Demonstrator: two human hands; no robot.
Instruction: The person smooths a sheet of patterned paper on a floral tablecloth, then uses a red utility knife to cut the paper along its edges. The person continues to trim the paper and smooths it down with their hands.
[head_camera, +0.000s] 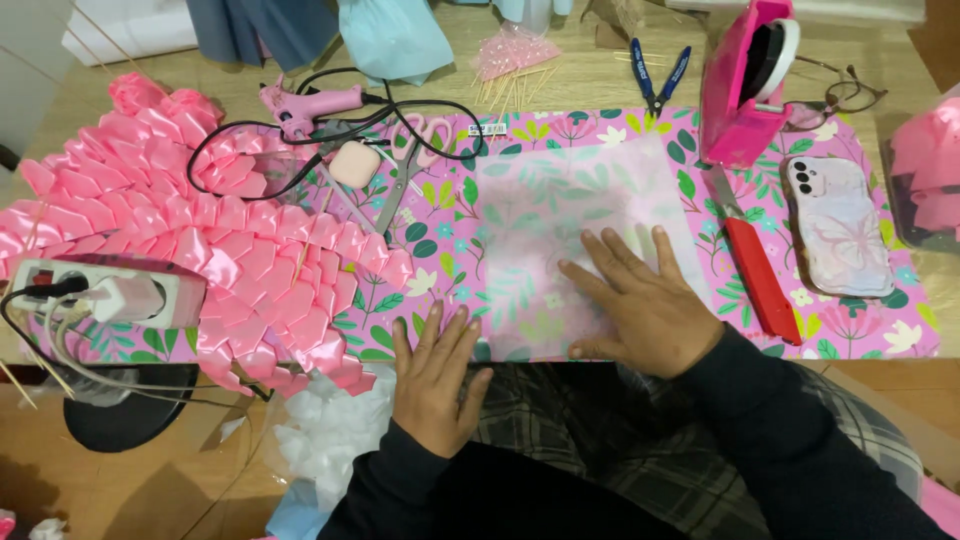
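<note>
My right hand (640, 300) lies flat, fingers spread, on a translucent white sheet (570, 210) that covers the middle of a pink floral mat (860, 330). My left hand (432, 375) rests palm down at the mat's near edge, fingers apart, just left of the sheet and holding nothing. Many folded pink satin ribbon pieces (250, 270) are laid in rows to the left of my left hand.
A pink glue gun (305, 105) with black cable, scissors (405, 175), a small pink case (353, 163), a red utility knife (755, 265), a phone (838, 225), a pink tape dispenser (745, 85), blue pliers (658, 75), glasses (845, 97) and a power strip (105, 290) surround the mat.
</note>
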